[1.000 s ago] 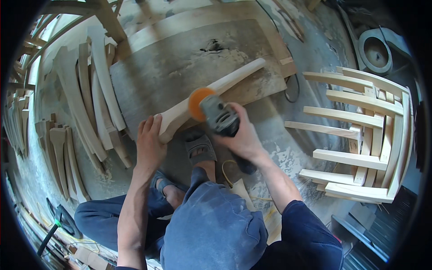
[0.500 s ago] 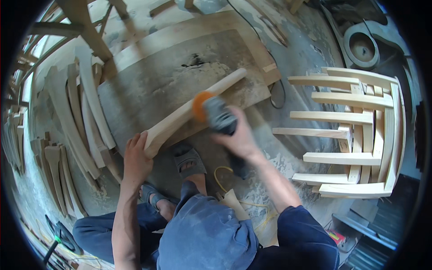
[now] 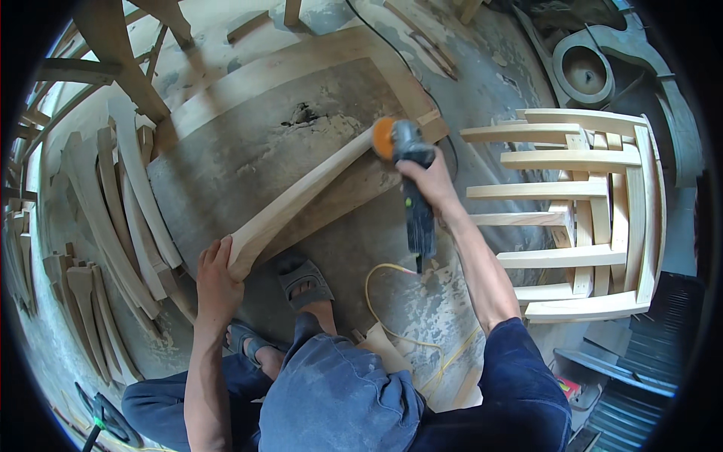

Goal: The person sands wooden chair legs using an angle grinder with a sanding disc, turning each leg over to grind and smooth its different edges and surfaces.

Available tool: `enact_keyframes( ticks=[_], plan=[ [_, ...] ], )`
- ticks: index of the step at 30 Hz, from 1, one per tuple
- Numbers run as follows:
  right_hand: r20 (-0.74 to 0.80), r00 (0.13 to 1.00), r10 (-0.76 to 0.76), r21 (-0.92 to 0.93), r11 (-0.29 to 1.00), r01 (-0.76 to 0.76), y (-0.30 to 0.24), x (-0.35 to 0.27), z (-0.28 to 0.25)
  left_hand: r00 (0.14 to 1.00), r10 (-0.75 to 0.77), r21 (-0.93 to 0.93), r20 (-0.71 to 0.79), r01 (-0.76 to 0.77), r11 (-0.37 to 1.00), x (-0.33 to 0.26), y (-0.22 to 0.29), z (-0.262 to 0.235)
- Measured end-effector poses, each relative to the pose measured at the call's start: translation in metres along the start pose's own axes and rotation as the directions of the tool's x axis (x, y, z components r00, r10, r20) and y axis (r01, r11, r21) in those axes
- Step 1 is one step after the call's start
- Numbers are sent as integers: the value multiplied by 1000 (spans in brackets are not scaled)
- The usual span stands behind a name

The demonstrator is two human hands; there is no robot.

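Observation:
A long, curved wooden leg (image 3: 301,192) slants across a low dusty board (image 3: 226,162), its wide end toward me. Around that wide end my left hand (image 3: 220,270) is closed, fingers over the top edge. My right hand (image 3: 431,179) grips an angle grinder (image 3: 418,215) by its body near the head. The tool's orange disc (image 3: 383,138) is at the far, narrow end of the leg; whether it touches the wood I cannot tell. From the grinder's rear a yellow cord (image 3: 367,294) runs down to the floor.
Several shaped wooden pieces (image 3: 135,203) lean in a pile at the left, with shorter ones (image 3: 84,290) nearer. On the right stands a slatted wooden frame (image 3: 565,256) with bars pointing toward the work. Behind it is a grey part with a round opening (image 3: 585,75). My sandalled foot (image 3: 305,286) is near the board.
My right hand has carried the grinder up and right along the leg, from its middle to the far end. The left hand keeps its hold on the wide end.

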State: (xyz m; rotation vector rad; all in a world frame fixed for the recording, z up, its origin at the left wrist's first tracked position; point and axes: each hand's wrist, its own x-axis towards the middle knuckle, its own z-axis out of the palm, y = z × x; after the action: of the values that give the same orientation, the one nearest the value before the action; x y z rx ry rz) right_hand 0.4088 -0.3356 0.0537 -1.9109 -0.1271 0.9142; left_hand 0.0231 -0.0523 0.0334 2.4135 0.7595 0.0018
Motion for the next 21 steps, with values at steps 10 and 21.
enact_keyframes(
  ticks=[10,21],
  plan=[
    [-159,987,-1,5,1000,2,-1,-3,15,999,9,48,-35,-7,999,-5,4,5],
    [433,888,-156,-365,870,331,-8,-117,147,999,7,122,-38,-3,992,-15,7,11]
  ],
)
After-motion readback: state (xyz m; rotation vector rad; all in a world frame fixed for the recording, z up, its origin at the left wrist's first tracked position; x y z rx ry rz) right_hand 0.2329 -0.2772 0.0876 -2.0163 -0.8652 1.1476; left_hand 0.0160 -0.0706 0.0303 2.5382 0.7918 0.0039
